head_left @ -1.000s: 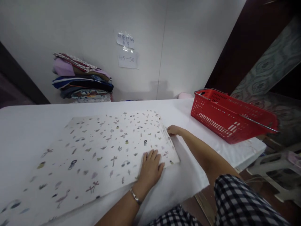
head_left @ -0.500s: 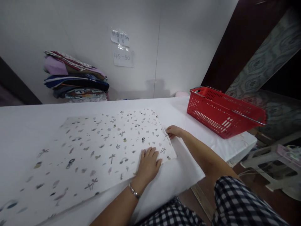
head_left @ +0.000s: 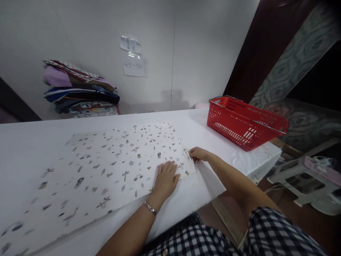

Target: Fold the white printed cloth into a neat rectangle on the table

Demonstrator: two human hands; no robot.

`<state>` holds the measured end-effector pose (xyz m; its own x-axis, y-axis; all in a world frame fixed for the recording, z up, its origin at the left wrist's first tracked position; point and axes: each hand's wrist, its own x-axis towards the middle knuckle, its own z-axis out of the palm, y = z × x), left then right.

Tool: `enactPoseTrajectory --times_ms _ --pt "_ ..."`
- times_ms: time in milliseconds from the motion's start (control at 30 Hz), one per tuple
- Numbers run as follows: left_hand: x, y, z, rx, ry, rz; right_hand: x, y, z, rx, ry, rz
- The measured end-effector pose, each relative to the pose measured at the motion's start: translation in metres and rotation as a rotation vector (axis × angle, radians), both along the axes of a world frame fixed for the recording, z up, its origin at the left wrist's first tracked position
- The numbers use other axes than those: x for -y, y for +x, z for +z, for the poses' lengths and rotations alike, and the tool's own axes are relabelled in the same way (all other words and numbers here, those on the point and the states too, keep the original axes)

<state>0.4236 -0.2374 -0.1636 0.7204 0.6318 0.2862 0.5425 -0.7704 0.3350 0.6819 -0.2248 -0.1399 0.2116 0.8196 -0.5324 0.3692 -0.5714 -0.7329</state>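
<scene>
Head view. The printed cloth [head_left: 93, 181] is laid across the front of the white-covered table [head_left: 186, 122], its near left part cut off by the frame. The left hand [head_left: 165, 179] is placed palm down on the cloth near its right end; its fingers are extended, and nothing is grasped by them. A bracelet [head_left: 150, 208] is worn on the left wrist. The right hand [head_left: 199, 153] is positioned at the cloth's right edge, with its fingers curled; the edge appears to be pinched between thumb and fingertips, although the grip is partly hidden. Uneven layers are seen along that edge.

A red basket [head_left: 231, 124] is set well apart from the cloth, toward the table's right end. A stack of folded fabrics [head_left: 82, 90] is located behind the table's far edge, on the left.

The following faults are judged possible. The layers may be left misaligned if only the upper one is caught by the right fingertips. Creases may be formed if the right edge is pulled while the cloth is pressed down by the left palm. The whole cloth may be skewed if that palm pressure is too light, since the table covering looks smooth.
</scene>
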Motion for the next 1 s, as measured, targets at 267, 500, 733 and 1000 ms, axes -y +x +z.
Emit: enactPoseTrajectory --times_ms 267,500,733,1000 --pt "0.002 0.002 -0.001 -0.013 0.020 -0.031 0.022 -0.008 0.000 -0.015 0.072 -0.097" --pt "0.019 0.027 0.013 -0.032 0.002 -0.115 0.045 -0.018 0.002 -0.039 0.091 -0.065" --pt "0.025 0.053 0.016 -0.067 0.027 -0.037 0.064 -0.024 0.003 -0.119 0.115 -0.043" --pt "0.018 0.060 0.021 -0.042 -0.083 0.026 0.079 -0.029 -0.007 -0.257 0.261 -0.153"
